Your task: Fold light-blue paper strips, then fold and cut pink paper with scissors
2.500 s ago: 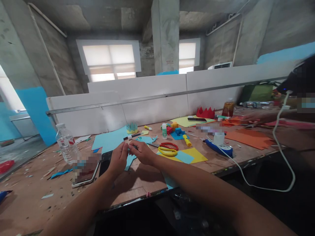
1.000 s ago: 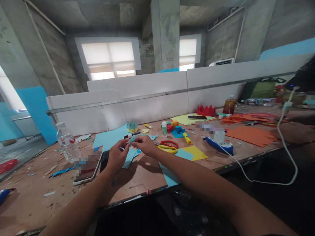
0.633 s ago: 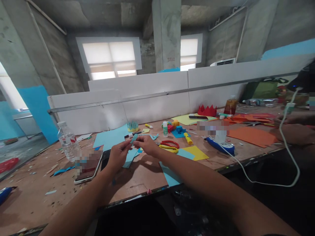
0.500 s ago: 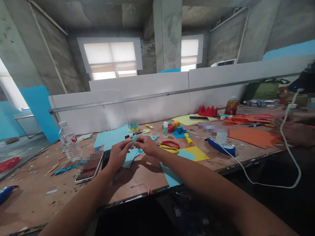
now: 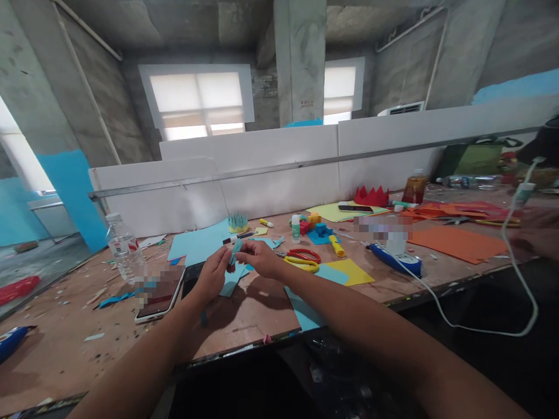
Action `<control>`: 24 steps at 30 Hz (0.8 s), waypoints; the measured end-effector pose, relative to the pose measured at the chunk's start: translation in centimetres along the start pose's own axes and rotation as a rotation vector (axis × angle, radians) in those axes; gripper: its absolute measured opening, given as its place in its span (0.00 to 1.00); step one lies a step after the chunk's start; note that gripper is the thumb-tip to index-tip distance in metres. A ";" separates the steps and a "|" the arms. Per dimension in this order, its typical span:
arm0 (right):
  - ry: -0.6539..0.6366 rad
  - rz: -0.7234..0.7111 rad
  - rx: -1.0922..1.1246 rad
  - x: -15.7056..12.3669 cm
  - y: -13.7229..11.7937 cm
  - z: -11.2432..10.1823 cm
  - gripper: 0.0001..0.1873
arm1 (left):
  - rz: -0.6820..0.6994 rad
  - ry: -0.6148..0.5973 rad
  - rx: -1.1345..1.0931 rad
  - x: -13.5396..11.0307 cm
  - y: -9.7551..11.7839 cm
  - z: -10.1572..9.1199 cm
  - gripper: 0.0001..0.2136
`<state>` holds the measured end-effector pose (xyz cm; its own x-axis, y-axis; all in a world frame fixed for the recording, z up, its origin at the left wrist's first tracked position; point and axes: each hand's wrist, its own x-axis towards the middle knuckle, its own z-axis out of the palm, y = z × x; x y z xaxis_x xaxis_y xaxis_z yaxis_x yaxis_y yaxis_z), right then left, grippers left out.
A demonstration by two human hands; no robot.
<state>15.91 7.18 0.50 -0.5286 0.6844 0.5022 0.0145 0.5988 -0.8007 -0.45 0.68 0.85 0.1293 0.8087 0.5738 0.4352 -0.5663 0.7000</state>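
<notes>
A small folded strip of light blue paper (image 5: 236,251) is pinched between my two hands above the table. My left hand (image 5: 215,272) grips its left side with closed fingers. My right hand (image 5: 258,258) has its thumb and fingers closed on the other side. Beneath and behind them lie light blue sheets (image 5: 201,247) and small cut pieces. Right of my right hand rest scissors with red and yellow handles (image 5: 302,260). A glue stick (image 5: 296,229) stands upright behind these. Beside my left forearm are a white-edged phone (image 5: 159,299) and a dark phone (image 5: 191,280).
A water bottle (image 5: 123,250) stands at the left. Blue-and-yellow (image 5: 237,223) and red (image 5: 371,196) paper crowns sit at the back. A blue glue gun (image 5: 395,259) with a white cord lies right, near orange paper (image 5: 458,243). Another person's hand (image 5: 535,233) is at the far right.
The blue paper strip has turned and shows more of its face between my fingers. My hands stay almost in place. At the far right, the other person's hands have shifted.
</notes>
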 end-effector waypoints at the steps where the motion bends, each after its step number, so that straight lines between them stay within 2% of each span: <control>1: -0.005 0.006 0.008 0.0 -0.1 0.0 0.10 | 0.002 -0.013 0.005 0.0 0.0 -0.1 0.17; 13: -0.086 0.052 0.101 0.0 0.0 0.0 0.09 | 0.019 -0.034 0.198 0.1 -1.0 -0.8 0.15; 19: -0.102 0.021 0.028 -0.1 0.0 -0.3 0.07 | 0.032 -0.049 0.262 -0.5 -0.8 -0.2 0.15; 24: -0.094 -0.018 -0.016 -0.3 -0.7 -0.3 0.07 | 0.034 -0.016 0.290 -0.6 -0.7 0.0 0.17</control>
<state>16.34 6.71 1.00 -0.6065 0.6319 0.4825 0.0178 0.6175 -0.7864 -0.82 0.58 -0.05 0.1611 0.7934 0.5870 0.6666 -0.5261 0.5281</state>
